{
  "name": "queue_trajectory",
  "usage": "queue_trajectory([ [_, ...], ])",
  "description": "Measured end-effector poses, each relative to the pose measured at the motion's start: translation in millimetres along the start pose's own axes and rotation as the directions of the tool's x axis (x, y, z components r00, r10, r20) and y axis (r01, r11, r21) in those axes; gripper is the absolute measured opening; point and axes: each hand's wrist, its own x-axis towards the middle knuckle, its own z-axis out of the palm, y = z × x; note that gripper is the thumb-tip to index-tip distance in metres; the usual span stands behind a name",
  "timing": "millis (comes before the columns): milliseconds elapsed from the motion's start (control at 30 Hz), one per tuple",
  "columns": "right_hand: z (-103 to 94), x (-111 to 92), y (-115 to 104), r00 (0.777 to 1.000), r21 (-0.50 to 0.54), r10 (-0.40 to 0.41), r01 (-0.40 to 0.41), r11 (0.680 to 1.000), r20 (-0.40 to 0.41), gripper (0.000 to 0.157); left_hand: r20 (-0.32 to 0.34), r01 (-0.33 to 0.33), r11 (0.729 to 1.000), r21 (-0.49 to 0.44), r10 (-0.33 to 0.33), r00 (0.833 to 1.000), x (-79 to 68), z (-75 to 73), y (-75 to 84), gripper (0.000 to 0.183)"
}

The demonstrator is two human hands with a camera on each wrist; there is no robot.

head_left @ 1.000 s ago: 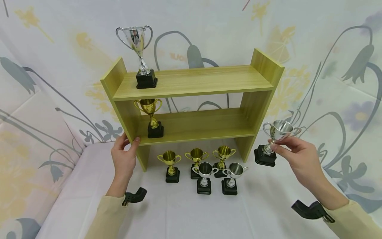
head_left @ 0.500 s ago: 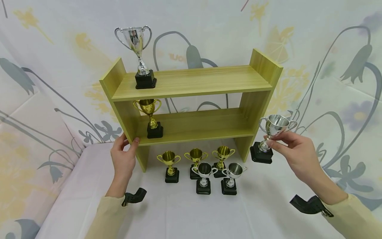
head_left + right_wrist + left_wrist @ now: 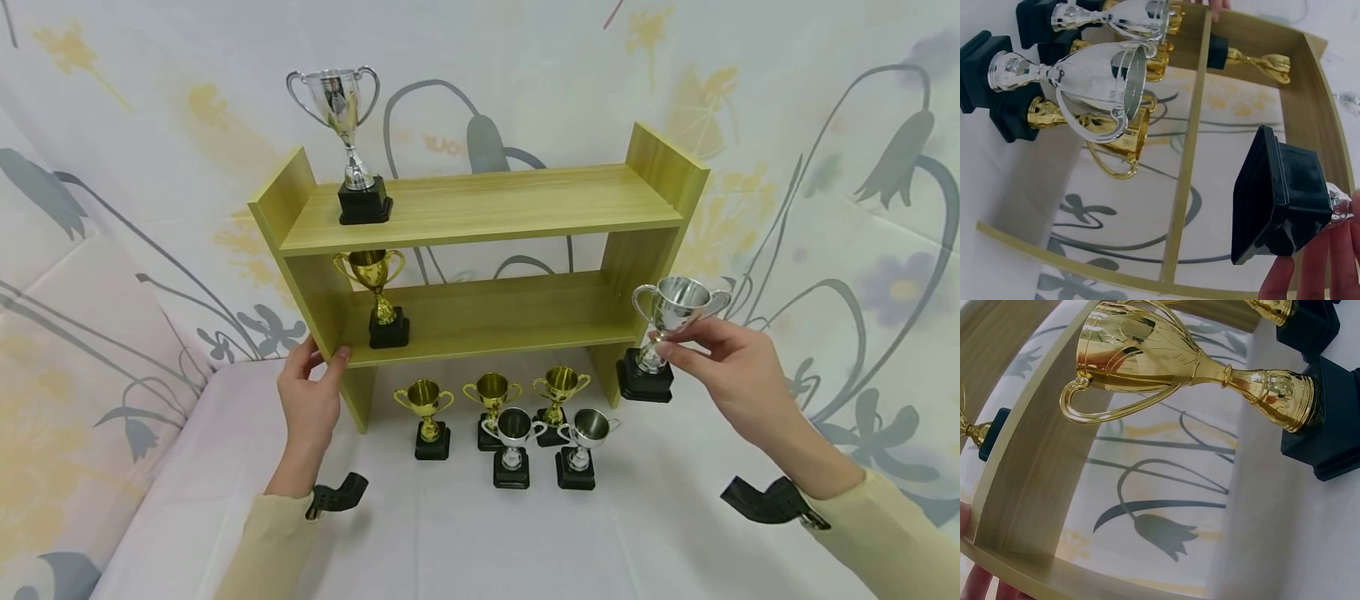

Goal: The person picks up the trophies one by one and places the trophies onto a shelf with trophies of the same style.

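Note:
My right hand (image 3: 731,367) pinches a silver trophy cup (image 3: 675,307) by its stem, just in front of the shelf's right side. The cup's black base (image 3: 1285,194) faces the right wrist camera. My left hand (image 3: 309,404) grips the lower left side panel of the wooden shelf (image 3: 480,242), thumb at the front edge of the middle board. A large silver trophy (image 3: 360,158) stands at the left end of the top board. Below it, on the middle board, is a gold trophy (image 3: 384,304).
On the white cloth stand a gold trophy (image 3: 425,412) at left, two more gold ones, and two silver trophies (image 3: 513,442) in front of those. In the left wrist view a gold trophy (image 3: 1147,350) looms close. A flower-printed cloth (image 3: 840,208) hangs behind.
My right hand has carried the silver trophy cup left and slightly up, to the shelf's right side. The left hand keeps its grip on the shelf's left panel.

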Motion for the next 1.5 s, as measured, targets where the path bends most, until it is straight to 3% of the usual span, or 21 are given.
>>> queue_trajectory([
  [567, 5.7, 15.1, -16.4, 0.998, -0.008, -0.062, 0.062, 0.998, 0.025, 0.013, 0.003, 0.005, 1.0, 0.019, -0.005, 1.0, -0.8, -0.7, 2.5, 0.046],
  [733, 5.6, 18.6, -16.2, 0.999, -0.034, -0.048, 0.049, 0.998, 0.015, 0.013, 0.006, 0.011, 1.0, 0.029, -0.011, 1.0, -7.0, -0.4, 23.5, 0.046],
  [800, 5.6, 20.5, -16.4, 0.999, -0.035, -0.049, 0.05, 0.998, 0.01, 0.013, 0.004, 0.014, 0.999, 0.032, -0.015, 1.0, -7.3, -0.4, 24.0, 0.046],
  [967, 5.1, 26.2, -18.5, 0.998, -0.001, -0.061, 0.061, 0.998, 0.008, 0.011, 0.001, 0.017, 1.0, 0.023, -0.017, 1.0, -0.9, -0.7, 2.6, 0.047],
  [1500, 6.6, 40.5, -31.4, 0.996, -0.017, -0.084, 0.085, 0.996, 0.028, 0.01, 0.01, 0.019, 1.0, 0.018, -0.019, 1.0, -3.2, -1.1, 5.9, 0.046],
])
